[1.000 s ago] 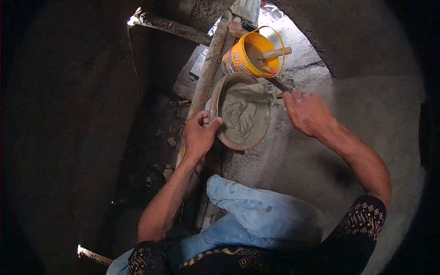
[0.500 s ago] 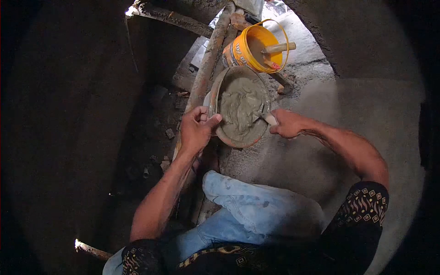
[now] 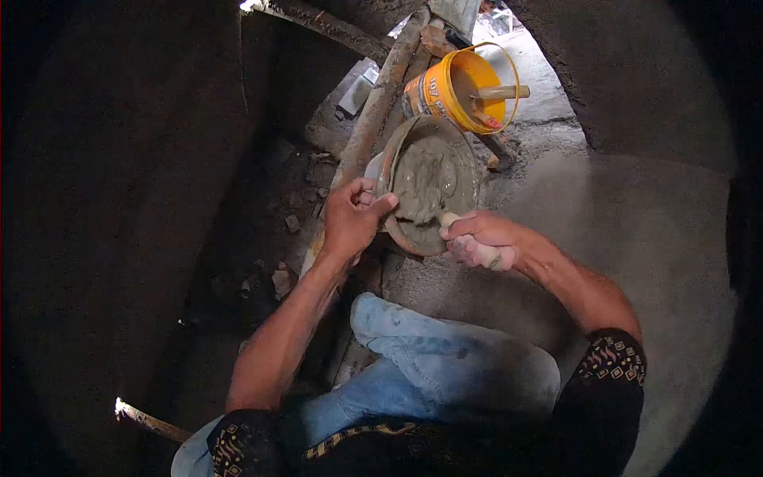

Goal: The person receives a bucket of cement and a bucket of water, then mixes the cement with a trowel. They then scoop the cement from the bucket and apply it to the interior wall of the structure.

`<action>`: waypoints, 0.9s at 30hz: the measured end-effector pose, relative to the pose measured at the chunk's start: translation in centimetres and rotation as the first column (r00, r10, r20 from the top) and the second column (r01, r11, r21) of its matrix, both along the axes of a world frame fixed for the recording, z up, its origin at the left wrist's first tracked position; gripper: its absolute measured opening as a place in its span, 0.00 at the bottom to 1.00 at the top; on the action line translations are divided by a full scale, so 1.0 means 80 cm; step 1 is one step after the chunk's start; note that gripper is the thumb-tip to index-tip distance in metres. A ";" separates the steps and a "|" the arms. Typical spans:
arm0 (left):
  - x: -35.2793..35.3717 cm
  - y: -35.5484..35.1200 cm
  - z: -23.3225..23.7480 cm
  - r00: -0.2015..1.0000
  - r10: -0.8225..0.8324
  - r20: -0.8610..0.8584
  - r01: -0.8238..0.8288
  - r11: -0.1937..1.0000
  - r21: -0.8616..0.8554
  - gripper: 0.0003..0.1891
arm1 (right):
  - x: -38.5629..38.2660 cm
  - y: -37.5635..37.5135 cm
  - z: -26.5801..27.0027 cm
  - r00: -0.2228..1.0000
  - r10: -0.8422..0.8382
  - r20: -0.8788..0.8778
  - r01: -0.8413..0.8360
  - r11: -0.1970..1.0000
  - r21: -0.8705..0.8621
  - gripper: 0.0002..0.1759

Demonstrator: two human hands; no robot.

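Observation:
A round, shallow pan point(image 3: 472, 151) holds wet grey mortar point(image 3: 429, 175). My left hand point(image 3: 355, 215) grips its left rim, with the thumb over the edge. My right hand point(image 3: 482, 238) is closed round the pale handle of a trowel point(image 3: 448, 219) at the pan's lower right rim. The trowel's blade is down in the mortar or hidden by it.
Behind the pan stands a yellow bucket point(image 3: 433, 94) with a wooden handle point(image 3: 505, 92) sticking out of it. A long pole point(image 3: 373, 119) slants past on the left. Rubble point(image 3: 284, 280) lies below left, and a smooth grey wall point(image 3: 636, 215) rises at right.
My right hand has turned over and moved slightly down with the trowel, reshaping the mortar. The whole view has shifted a little; my left hand keeps its grip on the pan.

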State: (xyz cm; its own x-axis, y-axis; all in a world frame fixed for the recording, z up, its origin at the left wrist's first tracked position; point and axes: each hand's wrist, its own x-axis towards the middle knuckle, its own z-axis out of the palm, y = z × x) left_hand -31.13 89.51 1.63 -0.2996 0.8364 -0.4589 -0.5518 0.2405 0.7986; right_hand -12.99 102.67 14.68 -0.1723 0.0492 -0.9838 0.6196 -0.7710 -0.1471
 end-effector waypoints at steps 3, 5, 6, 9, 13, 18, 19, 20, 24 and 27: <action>-0.002 0.003 0.002 1.000 -0.011 0.027 0.012 0.999 -0.038 0.12 | 0.004 0.004 0.010 0.974 -0.228 0.007 0.227 0.964 -0.136 0.07; -0.006 0.003 -0.006 1.000 -0.025 -0.016 0.025 1.000 -0.017 0.12 | 0.002 0.005 0.027 0.941 -0.336 -0.035 0.326 0.931 -0.167 0.09; -0.005 0.001 -0.008 0.997 -0.053 -0.052 0.053 0.999 0.008 0.12 | 0.008 0.003 0.037 0.942 -0.334 -0.027 0.325 0.930 -0.172 0.09; -0.009 0.000 0.003 0.997 -0.063 -0.053 0.061 0.998 -0.033 0.14 | 0.035 0.001 0.074 0.892 -0.449 -0.048 0.426 0.874 -0.235 0.12; -0.009 0.003 0.000 1.000 -0.029 0.006 0.028 1.000 0.007 0.14 | 0.066 -0.004 0.113 0.837 -0.536 -0.113 0.462 0.802 -0.377 0.20; -0.006 0.001 0.000 1.000 -0.019 -0.006 0.019 1.000 0.020 0.14 | 0.053 -0.001 0.121 0.845 -0.524 -0.103 0.473 0.824 -0.313 0.20; -0.005 0.001 -0.001 1.000 -0.016 -0.008 0.016 1.000 0.018 0.14 | 0.048 0.005 0.114 0.868 -0.490 -0.085 0.454 0.851 -0.264 0.19; -0.004 0.000 -0.003 1.000 -0.022 0.016 0.022 1.000 0.007 0.13 | 0.043 0.010 0.105 0.887 -0.458 -0.064 0.435 0.874 -0.216 0.19; -0.004 0.003 -0.001 1.000 -0.005 -0.029 0.006 1.000 0.014 0.12 | 0.017 0.049 0.060 0.973 -0.218 -0.082 0.207 0.970 -0.127 0.18; 0.002 0.005 -0.011 0.999 0.009 0.050 -0.011 0.999 0.042 0.12 | -0.016 0.070 0.039 0.996 -0.076 0.039 0.081 0.986 -0.147 0.16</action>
